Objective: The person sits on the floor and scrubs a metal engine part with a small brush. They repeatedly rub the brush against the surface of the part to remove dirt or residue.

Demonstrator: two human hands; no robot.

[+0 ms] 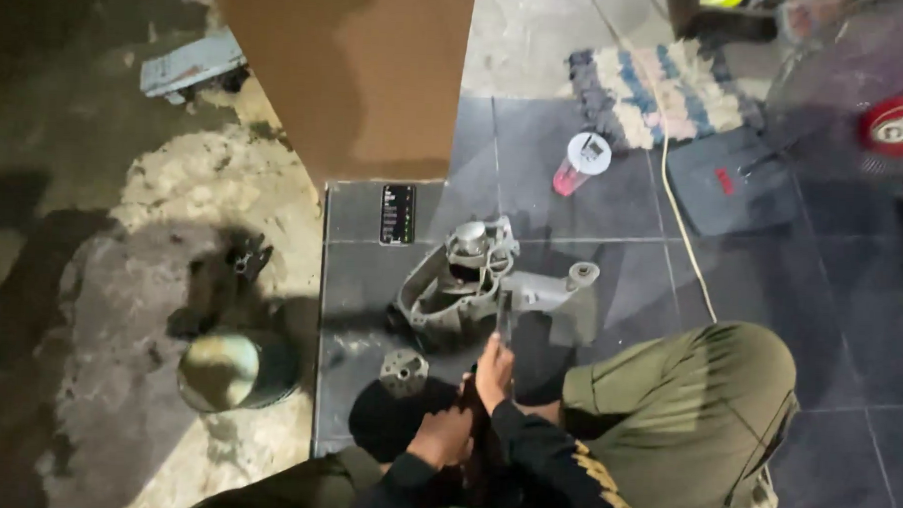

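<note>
In the head view, a grey cast-metal housing (466, 280) lies on the dark floor tiles, and everything is placed from it. Just below it the right hand (493, 371) is closed around a slim tool whose tip meets the housing's lower edge; the left hand (443, 436), lower and further left, rests curled on a dark rag, its grip too dim to tell. A small round metal part (403, 371) sits below-left of the housing. The step looks like loosening a fastener; the next move likely calls for steady pressure along the tool.
</note>
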